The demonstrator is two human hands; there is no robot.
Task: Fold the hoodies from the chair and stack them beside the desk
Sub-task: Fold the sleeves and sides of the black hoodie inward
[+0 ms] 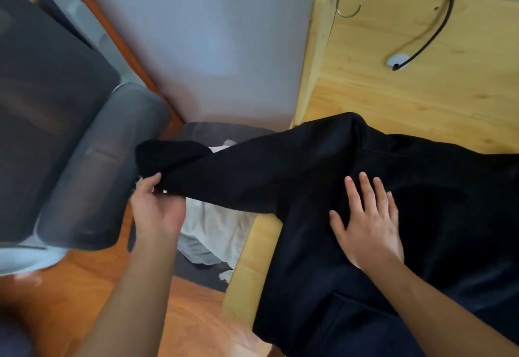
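Black hoodie (365, 244): dark, matte, heavy fabric, no print visible; lies spread on the light wooden worktop (421, 90), covering its near part from roughly 3 to 6 o'clock in the view. One sleeve (238, 171) is stretched off the worktop edge toward 9 o'clock, long axis running about 9-to-3, slightly raised at the body end. Left hand (157, 208) grips the sleeve near the cuff, fingers (153, 181) curled and clamped on the fabric. Right hand (368, 224) rests flat on the hoodie body, fingers straight and spread apart. Beneath the sleeve: grey bin (202, 272) holding pale cloth (219, 230). Chair (70, 146) at 9 o'clock.
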